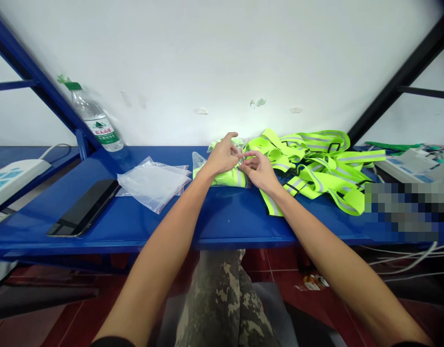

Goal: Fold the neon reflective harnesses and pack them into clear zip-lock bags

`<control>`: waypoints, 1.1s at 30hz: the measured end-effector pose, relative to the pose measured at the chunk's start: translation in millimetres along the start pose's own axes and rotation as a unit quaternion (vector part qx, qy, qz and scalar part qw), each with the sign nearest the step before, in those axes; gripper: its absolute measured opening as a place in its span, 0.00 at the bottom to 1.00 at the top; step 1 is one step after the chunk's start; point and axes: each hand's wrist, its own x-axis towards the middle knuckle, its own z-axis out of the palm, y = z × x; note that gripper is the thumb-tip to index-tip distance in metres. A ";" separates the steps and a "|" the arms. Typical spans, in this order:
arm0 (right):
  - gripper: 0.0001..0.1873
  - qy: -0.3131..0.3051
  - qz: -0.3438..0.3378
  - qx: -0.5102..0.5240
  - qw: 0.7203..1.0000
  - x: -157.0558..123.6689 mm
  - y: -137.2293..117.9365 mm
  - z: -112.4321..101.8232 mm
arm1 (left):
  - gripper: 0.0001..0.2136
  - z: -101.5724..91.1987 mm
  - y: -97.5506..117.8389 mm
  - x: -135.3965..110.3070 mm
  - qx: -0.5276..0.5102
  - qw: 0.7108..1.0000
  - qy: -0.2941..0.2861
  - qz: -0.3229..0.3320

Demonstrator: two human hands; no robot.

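Observation:
A clear zip bag [238, 179] with a folded neon-yellow reflective strap inside lies on the blue table. Its red-lined zip edge is between my hands. My left hand [223, 156] rests over the bag, thumb and fingers closed at that edge, with one finger raised. At the right end, my right hand [260, 169] pinches the same edge between thumb and fingertips. Behind my left hand another neon bundle [211, 144] shows in part. Close by on the right spreads a loose heap of reflective straps [316, 166] with black buckles.
Flat zip bags [153, 180] lie stacked left of my hands, beside a black phone [85, 208]. A water bottle [99, 123] leans at the back left near the blue frame. White power strips [14, 180] and cables lie at both sides. A white wall [222, 58] stands behind.

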 end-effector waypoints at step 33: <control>0.17 -0.019 -0.032 -0.025 0.999 0.5 1.2 -2.4 | 0.28 -14.5 21.0 -4.0 0.142 0.985 -0.095 -0.001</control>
